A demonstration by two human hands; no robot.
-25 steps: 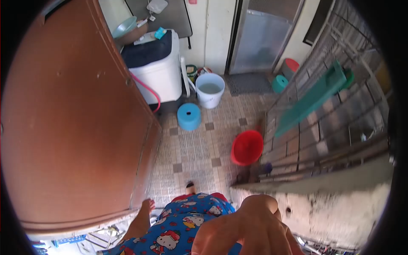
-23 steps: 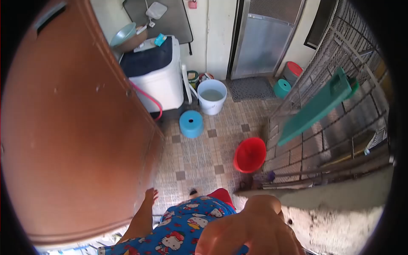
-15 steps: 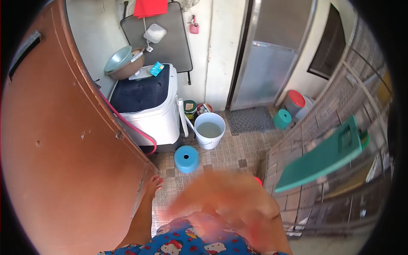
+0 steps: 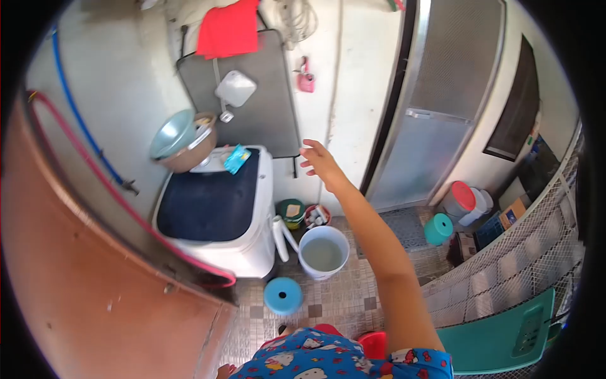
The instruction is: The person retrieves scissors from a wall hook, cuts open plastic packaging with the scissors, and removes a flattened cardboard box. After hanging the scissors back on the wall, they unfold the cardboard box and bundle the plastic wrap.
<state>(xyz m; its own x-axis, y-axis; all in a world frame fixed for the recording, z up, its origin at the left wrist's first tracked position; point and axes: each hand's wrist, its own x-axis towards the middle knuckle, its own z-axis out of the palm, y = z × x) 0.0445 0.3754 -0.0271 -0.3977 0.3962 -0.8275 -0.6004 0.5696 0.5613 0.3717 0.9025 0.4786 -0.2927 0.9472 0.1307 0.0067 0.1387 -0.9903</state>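
My right hand (image 4: 320, 167) is outstretched and empty, fingers loosely parted; I'd hold it high, clear of the bucket (image 4: 323, 232). I can't tell what my left hand (image 4: 226, 371) grips.

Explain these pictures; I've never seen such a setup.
No robot here, just a person's two bare hands. The view comes from a camera worn on the head, looking forward and down. The right hand reaches ahead, fingers spread, holding nothing. The left hand barely shows at the bottom edge, so I can't tell whether it holds anything. A blue packet lies on the white machine, with stacked basins at its back corner. A bucket of liquid and a blue stool stand on the floor.
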